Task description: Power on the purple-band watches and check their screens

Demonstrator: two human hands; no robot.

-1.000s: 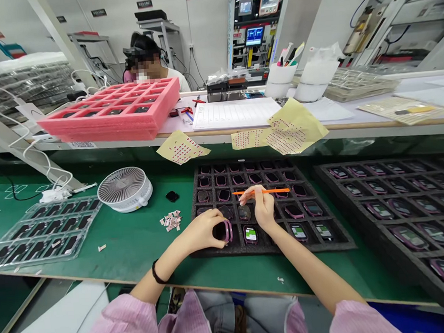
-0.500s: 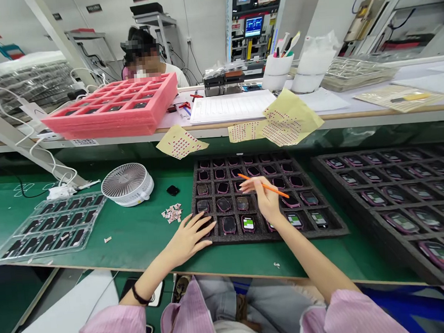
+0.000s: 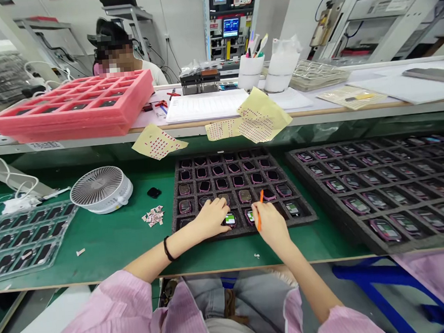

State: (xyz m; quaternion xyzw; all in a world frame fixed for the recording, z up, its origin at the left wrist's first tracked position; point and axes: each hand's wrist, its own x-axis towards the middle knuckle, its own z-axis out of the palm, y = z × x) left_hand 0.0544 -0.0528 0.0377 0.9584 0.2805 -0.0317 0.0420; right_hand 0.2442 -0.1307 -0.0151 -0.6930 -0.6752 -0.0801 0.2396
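Watches (image 3: 245, 196) line a dark foam tray (image 3: 308, 212) where my right hand (image 3: 270, 225) pinches an orange stick (image 3: 261, 209); my left hand (image 3: 211, 218) curls beside a lit front-row watch (image 3: 230, 219), gripping or not I cannot tell from afar.

An electronics workshop: foam trays (image 3: 298, 196) of watch-like devices (image 3: 230, 218), a green bench (image 3: 213, 253), apparently machinery (image 3: 231, 27) behind.

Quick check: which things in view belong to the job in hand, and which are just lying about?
Apparently in use:
Orange stick, in the right hand
Lit watch, by the left hand
Foam watch tray, beneath both hands
Perhaps the second watch tray, farther right

Apparently just lying about:
White fan
Pink foam tray
Yellow dotted sheets
Pen cup
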